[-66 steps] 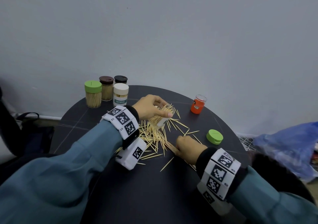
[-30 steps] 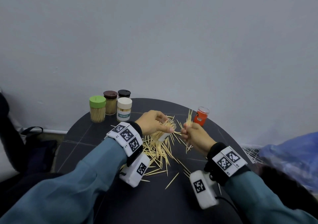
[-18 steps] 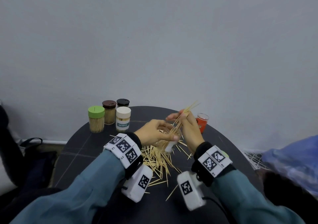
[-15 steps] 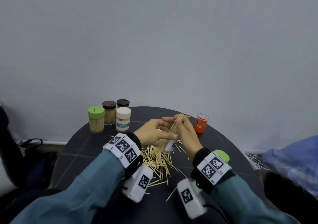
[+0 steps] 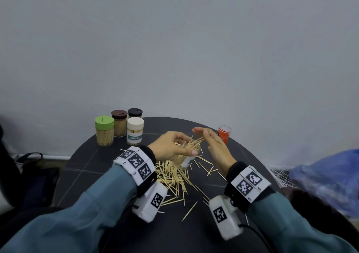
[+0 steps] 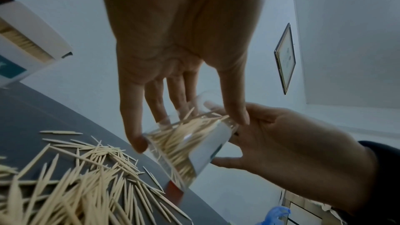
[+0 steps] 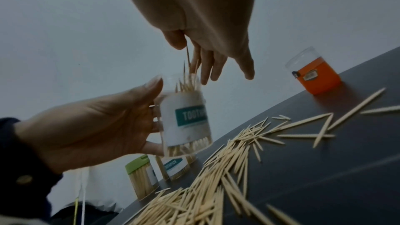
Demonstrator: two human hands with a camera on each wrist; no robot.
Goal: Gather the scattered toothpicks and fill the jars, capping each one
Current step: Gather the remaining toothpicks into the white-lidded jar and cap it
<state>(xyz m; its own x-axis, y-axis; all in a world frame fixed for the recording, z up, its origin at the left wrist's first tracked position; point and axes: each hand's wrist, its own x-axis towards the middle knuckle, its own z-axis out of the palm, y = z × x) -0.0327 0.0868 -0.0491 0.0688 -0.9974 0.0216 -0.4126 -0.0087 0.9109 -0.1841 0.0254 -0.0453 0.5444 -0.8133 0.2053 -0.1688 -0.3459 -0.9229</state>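
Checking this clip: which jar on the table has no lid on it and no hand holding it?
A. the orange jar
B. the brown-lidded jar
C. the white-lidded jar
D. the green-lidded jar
A: the orange jar stands open-topped near the table's far edge, untouched, while the left hand grips the other open jar and the right hand feeds it toothpicks.

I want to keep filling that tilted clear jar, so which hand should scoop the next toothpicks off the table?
Probably the right hand: its fingers are straight and free beside the clear white-labelled jar, which the left hand grips. The scattered wooden toothpicks lie just below it on the dark round table.
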